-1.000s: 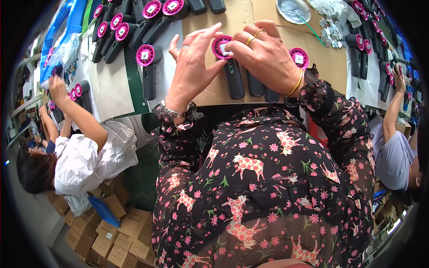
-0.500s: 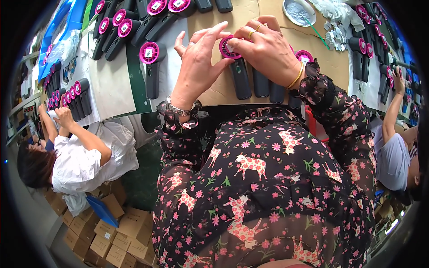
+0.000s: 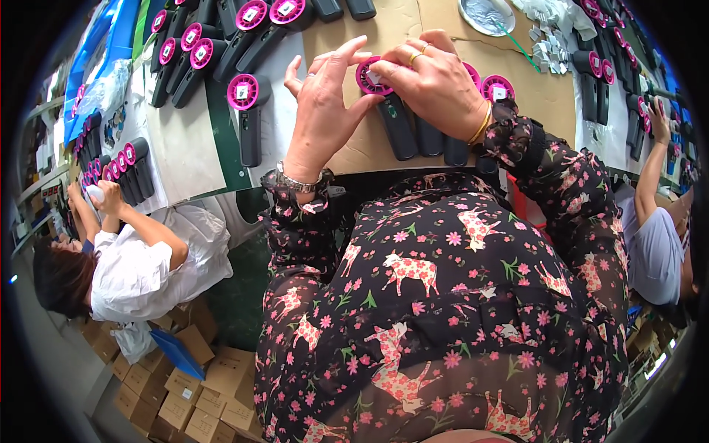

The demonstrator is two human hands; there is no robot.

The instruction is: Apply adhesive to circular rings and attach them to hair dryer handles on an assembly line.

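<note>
A handheld fan with a pink round grille (image 3: 365, 86) and a dark handle lies upright before me on the cardboard. My right hand (image 3: 439, 85) is over its grille, fingers closed in a pinch at a small white square piece (image 3: 375, 77) at the middle of the grille. My left hand (image 3: 325, 107) is at the fan's left side, fingers spread, with forefinger and thumb near the grille's upper and lower edges. Whether they touch it I cannot tell. More fans (image 3: 498, 88) lie to the right, partly under my right hand; another fan (image 3: 249, 118) lies to the left.
Several fans (image 3: 201, 53) are grouped at the far left. A white dish (image 3: 489, 13) with a green stick stands at the back right, by a pile of small white pieces (image 3: 548, 53). Co-workers sit at left (image 3: 159, 244) and right (image 3: 653, 244); cardboard boxes (image 3: 229, 373) are stacked at lower left.
The view has shifted slightly, so the fans and table sit a little further left and up. My hands keep nearly the same pose at the fan's grille.
</note>
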